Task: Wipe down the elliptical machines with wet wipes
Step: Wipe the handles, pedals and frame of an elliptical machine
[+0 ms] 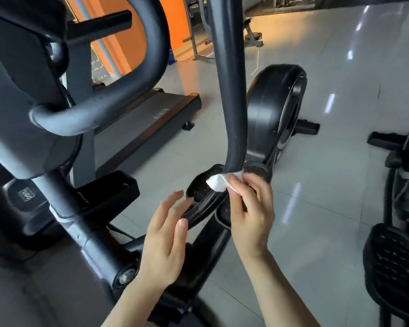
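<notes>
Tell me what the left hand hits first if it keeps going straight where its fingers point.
Most likely the black foot pedal: the left hand is open, its fingers aimed up and forward at the pedal's near rim. Depth is unclear, so they may pass just above it.

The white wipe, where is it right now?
The wipe is near the middle of the head view, pinched in the right hand against the bottom of the dark swing arm, just above the pedal.

Your right hand [248,208] covers part of the white wipe [222,182] and the arm joint behind it. Beyond your left hand [165,234], the console [17,74] is blurred and cut off. Right of your right hand, a second machine's pedal [394,263] is cropped.
</notes>
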